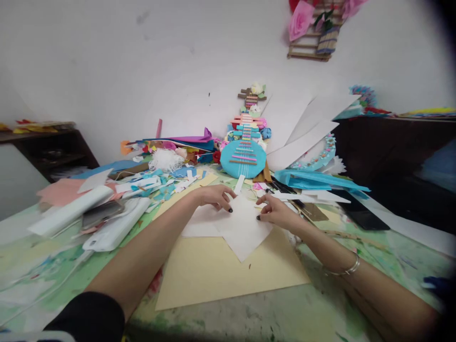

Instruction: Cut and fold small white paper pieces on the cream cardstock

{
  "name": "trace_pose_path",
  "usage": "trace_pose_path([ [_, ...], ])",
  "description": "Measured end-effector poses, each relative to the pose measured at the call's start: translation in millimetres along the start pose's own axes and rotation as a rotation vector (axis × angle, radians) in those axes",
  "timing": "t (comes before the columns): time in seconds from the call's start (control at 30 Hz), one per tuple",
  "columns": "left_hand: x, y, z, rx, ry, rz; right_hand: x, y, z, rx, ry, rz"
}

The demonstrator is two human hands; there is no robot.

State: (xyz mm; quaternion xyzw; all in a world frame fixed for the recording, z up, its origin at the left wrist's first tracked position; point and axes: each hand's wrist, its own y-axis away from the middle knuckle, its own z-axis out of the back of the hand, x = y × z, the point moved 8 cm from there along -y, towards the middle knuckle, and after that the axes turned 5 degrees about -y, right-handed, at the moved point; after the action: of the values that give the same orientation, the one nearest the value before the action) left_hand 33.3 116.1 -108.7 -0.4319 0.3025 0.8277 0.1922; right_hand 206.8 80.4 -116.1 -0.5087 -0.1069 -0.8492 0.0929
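Observation:
A square of white paper (244,232) lies turned like a diamond, one corner pointing toward me, on a larger cream sheet (228,280). My left hand (218,196) is over its upper left side, fingers curved and apart, thumb tip at the paper. Across from it, my right hand (276,212) is at the upper right edge with thumb and forefinger spread. Neither hand visibly pinches the sheet; whether the fingertips press on it is hard to tell. Another piece of white paper (199,225) lies partly under the square, below my left wrist.
Behind my hands a blue paper lute (243,159) leans on the wall. To the left are a white power strip (117,225), a white roll (71,211) and paper scraps (160,185). On the right lie a dark phone-like slab (363,213) and folded blue paper (317,180).

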Motion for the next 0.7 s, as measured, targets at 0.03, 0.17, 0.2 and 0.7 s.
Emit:
trace_pose_path([
  [0.03, 4.0, -0.1, 4.3, -0.002, 0.005, 0.021, -1.7, 1.0, 3.6, -0.022, 0.008, -0.036],
  [0.17, 9.5, -3.2, 23.7, -0.163, 0.023, -0.002, -1.2, 5.6, 6.9, -0.053, 0.088, -0.053],
  [0.2, 8.7, -4.6, 27.8, -0.224, 0.007, -0.028, -1.7, 6.6, 4.0, -0.032, 0.104, -0.048],
  [0.7, 2.1, -13.0, 40.6, -0.627, -0.111, -0.252, -11.7, 41.6, -20.0, 0.113, 0.114, -0.018],
])
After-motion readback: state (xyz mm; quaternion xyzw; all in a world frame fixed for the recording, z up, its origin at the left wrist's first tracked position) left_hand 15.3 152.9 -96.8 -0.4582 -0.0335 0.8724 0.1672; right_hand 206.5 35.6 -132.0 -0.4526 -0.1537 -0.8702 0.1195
